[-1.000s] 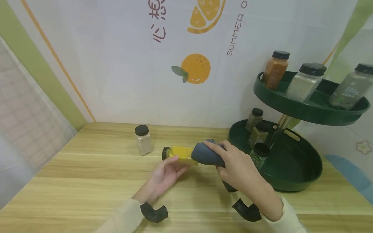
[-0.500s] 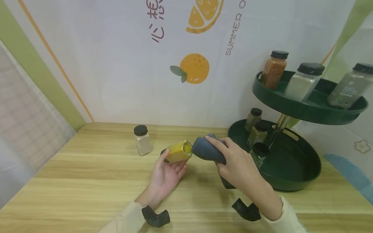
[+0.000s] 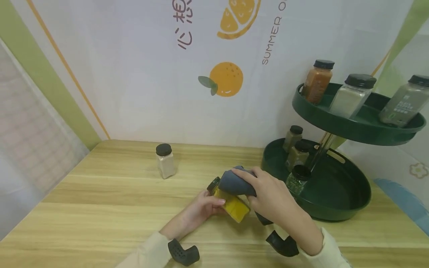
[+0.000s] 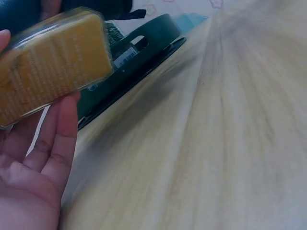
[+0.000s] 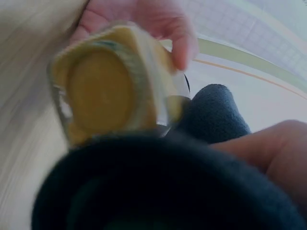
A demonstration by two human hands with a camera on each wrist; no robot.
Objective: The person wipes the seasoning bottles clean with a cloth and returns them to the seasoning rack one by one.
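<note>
A square spice jar of yellow powder (image 3: 237, 209) with a black lid lies tilted in my left hand (image 3: 197, 212), its lid toward the upper left and its base toward the lower right. The thumb and fingers of that hand grip its sides. My right hand (image 3: 274, 195) holds a dark blue-grey cloth (image 3: 235, 183), which lies against the jar near the lid and covers part of it. Fine print shows on one face of the yellow jar (image 4: 55, 64) in the left wrist view. In the right wrist view its round-marked base (image 5: 100, 91) faces the camera.
A jar of pale powder (image 3: 165, 165) stands on the wooden table (image 3: 100, 208) to the left. At right is a two-tier dark green rack (image 3: 335, 214), with jars on its upper tray (image 3: 358, 128) and lower tray. A printed curtain (image 3: 151, 93) hangs behind.
The yellow jar has swung in my left hand: its base, facing right and raised, now points down to the right. The cloth has shifted from beside the base to near the lid.
</note>
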